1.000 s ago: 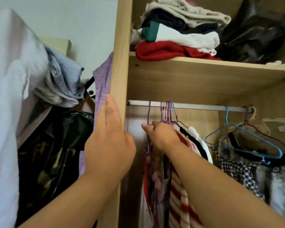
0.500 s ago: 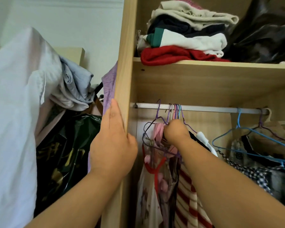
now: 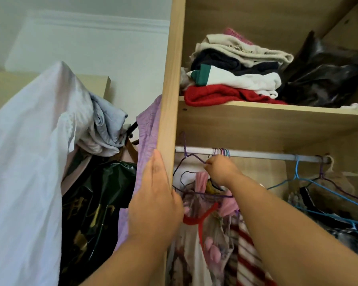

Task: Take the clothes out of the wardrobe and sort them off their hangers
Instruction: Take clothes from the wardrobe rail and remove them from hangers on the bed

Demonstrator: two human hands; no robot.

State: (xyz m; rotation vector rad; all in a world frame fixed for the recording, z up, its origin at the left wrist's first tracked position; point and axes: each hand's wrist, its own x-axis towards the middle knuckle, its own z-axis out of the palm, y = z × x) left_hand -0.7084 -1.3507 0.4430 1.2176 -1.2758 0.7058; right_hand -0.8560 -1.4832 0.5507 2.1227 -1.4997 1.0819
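My left hand (image 3: 154, 198) grips the front edge of the wardrobe's wooden side panel (image 3: 171, 79). My right hand (image 3: 219, 169) is inside the wardrobe just under the metal rail (image 3: 256, 154), fingers pinched on a purple wire hanger (image 3: 187, 159) whose hook sits up beside the rail's left end. A floral garment with red trim and pink ties (image 3: 203, 228) hangs from that hanger. Behind it hangs a red-and-white striped garment (image 3: 246, 244). Several other hanger hooks (image 3: 222, 152) are bunched on the rail.
Blue and purple hangers (image 3: 310, 182) with dark and checked clothes hang at the right. Folded clothes (image 3: 234, 79) and a black bag (image 3: 322, 79) fill the shelf above. Left of the wardrobe hang a white cloth (image 3: 25, 172), a grey garment (image 3: 105, 126), a black plastic bag (image 3: 95, 213) and a purple garment (image 3: 148, 141).
My right hand has closed on the purple hanger and raised it, so the floral garment has come forward and left. The view has tilted upward. My left hand stays on the panel.
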